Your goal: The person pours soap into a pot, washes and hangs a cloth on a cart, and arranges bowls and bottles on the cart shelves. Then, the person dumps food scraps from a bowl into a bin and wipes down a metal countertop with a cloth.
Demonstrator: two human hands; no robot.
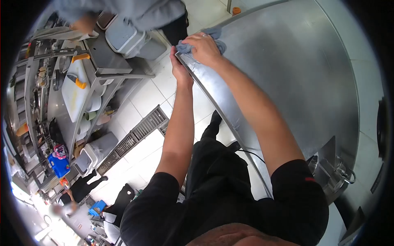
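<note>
A grey-blue cloth (222,46) lies bunched on the steel table (283,69) near its far left corner. My right hand (202,48) presses down on it, fingers bent over the fabric, with a ring on one finger. Just outside the table's left edge, my left hand (180,70) is held with its fingers stretched upward, close beside the corner and the cloth. Nothing shows in that left hand, though part of its palm side is hidden by the table edge.
Left stands a steel counter with a white cutting board (76,96) and orange-handled knives (76,81). A person in a grey sleeve (152,14) is beyond the corner, near grey bins (122,35). A floor drain grate (135,135) crosses the tiles. Metal containers (328,168) stand at right.
</note>
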